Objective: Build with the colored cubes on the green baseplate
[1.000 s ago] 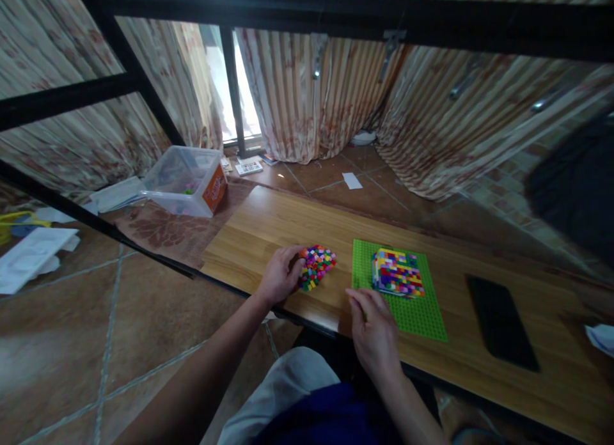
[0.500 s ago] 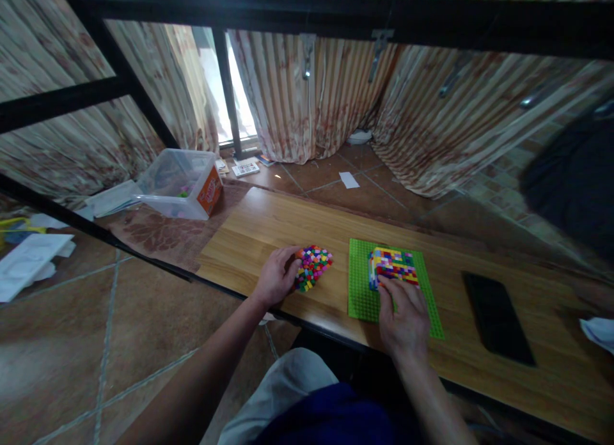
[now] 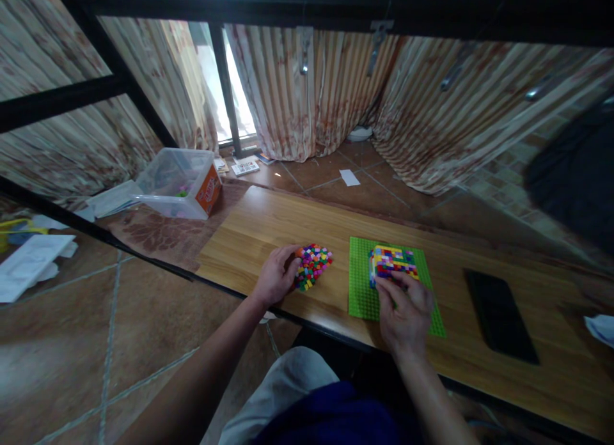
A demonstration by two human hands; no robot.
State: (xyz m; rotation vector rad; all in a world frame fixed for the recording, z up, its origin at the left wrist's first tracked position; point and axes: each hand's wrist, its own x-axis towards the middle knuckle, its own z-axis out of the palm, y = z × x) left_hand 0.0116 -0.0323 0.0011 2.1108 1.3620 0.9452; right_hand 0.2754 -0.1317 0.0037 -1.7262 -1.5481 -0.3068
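A green studded baseplate (image 3: 359, 295) lies on the wooden table, bearing a low block of multicoloured toy bricks (image 3: 391, 259). My right hand (image 3: 405, 304) is at the block's near side, thumb and index finger closed together against its near left corner. Whatever sits between those fingertips is too small to make out. To the left, a loose pile of small coloured bricks (image 3: 314, 266) is spread on the tabletop. Beside it rests my left hand (image 3: 278, 275), fingers apart and curved along the pile's left edge, holding nothing that I can see.
A black phone-like slab (image 3: 501, 317) lies right of the baseplate on the wooden table (image 3: 268, 215). Beyond the table's left end, a clear plastic bin (image 3: 173, 205) with an orange label stands on a mat. White paper (image 3: 602, 328) shows at the right edge.
My right hand's index finger has lifted and shifted slightly along the block, uncovering more of its near side. My left hand stays beside the pile. The view has tilted slightly.
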